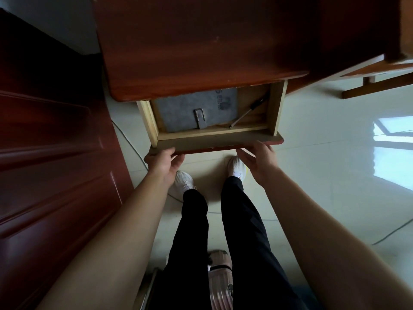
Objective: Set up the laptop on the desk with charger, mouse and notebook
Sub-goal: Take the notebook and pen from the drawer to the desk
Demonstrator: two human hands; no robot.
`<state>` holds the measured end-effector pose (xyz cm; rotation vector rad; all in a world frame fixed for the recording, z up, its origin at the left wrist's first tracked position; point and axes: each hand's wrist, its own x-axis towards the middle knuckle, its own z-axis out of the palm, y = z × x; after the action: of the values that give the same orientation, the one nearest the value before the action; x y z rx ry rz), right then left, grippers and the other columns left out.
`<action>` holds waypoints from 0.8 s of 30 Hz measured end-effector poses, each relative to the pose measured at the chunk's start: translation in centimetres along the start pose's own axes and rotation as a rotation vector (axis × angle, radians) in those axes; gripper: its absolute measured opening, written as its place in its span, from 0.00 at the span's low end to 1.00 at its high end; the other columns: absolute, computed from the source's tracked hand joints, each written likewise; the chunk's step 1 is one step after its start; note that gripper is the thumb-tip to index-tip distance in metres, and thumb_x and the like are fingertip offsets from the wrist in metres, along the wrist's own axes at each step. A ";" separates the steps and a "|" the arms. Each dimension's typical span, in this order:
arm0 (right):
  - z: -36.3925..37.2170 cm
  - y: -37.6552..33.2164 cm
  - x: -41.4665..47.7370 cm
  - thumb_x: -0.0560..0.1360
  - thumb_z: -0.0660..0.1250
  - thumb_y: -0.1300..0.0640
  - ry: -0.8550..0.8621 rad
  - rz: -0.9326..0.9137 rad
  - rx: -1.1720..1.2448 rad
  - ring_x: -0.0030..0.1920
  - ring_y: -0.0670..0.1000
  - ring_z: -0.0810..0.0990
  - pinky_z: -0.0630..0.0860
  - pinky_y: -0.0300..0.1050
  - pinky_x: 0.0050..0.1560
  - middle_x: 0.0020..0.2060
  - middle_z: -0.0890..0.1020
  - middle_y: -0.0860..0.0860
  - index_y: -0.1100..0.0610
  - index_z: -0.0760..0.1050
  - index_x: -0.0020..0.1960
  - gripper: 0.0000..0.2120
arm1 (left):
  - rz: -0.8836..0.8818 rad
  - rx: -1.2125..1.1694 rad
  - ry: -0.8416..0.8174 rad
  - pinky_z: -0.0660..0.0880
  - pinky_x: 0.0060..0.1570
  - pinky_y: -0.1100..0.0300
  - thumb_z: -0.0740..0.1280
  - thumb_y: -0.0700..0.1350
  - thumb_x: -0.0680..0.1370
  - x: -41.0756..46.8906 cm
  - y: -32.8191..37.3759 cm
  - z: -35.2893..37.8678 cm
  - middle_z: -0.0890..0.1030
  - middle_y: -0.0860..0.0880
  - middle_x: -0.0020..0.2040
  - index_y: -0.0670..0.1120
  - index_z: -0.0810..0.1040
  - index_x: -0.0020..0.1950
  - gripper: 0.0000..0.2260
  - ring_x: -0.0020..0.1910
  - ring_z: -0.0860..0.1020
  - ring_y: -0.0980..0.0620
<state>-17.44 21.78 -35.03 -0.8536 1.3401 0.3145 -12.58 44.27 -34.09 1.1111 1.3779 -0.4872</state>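
Sleeve: one grey felt sleeve (194, 108) with a strap clasp lies flat in the drawer's left part; its far end is hidden under the desk's front edge.
Screwdriver: one black-handled screwdriver (248, 115) lies diagonally in the right part, just beside the sleeve, tip near the front wall.
Drawer: one drawer (276, 108), pulled partly out beneath the desk (201, 52); bare wood shows right of the sleeve.
Left hand: the left hand (164, 162) grips the front panel's left end, fingers curled under its lower edge.
Right hand: the right hand (257, 162) has fingers nearly straight, tips touching the panel's right end.
Surroundings: one door (55, 153) close on the left; open floor (324, 153) to the right; two white shoes (183, 182) below the drawer; one suitcase (220, 280) behind the legs.
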 end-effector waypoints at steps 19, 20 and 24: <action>7.4 -3.8 5.3 0.71 0.77 0.51 0.152 -0.229 -0.680 0.67 0.59 0.72 0.69 0.43 0.54 0.71 0.69 0.58 0.57 0.51 0.75 0.45 | 0.499 0.853 0.006 0.58 0.73 0.41 0.68 0.51 0.77 2.4 1.8 3.9 0.56 0.47 0.80 0.52 0.44 0.80 0.40 0.77 0.58 0.43; 7.7 -3.9 5.7 0.71 0.78 0.52 0.168 -0.208 -0.643 0.68 0.59 0.72 0.68 0.42 0.54 0.72 0.68 0.58 0.57 0.50 0.76 0.46 | 0.458 0.804 -0.008 0.58 0.74 0.43 0.68 0.51 0.77 2.9 1.9 3.9 0.56 0.47 0.80 0.52 0.42 0.80 0.41 0.77 0.58 0.43; 7.5 -3.3 6.6 0.71 0.77 0.52 0.151 -0.199 -0.627 0.68 0.59 0.72 0.69 0.44 0.57 0.71 0.68 0.57 0.58 0.50 0.74 0.44 | 0.398 0.706 -0.048 0.59 0.71 0.51 0.68 0.53 0.77 3.9 2.1 4.3 0.59 0.47 0.79 0.50 0.43 0.80 0.42 0.76 0.59 0.44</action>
<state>-8.33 23.04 -40.05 -1.5484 1.2946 0.5352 -7.80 42.89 -37.70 1.8830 0.9114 -0.7224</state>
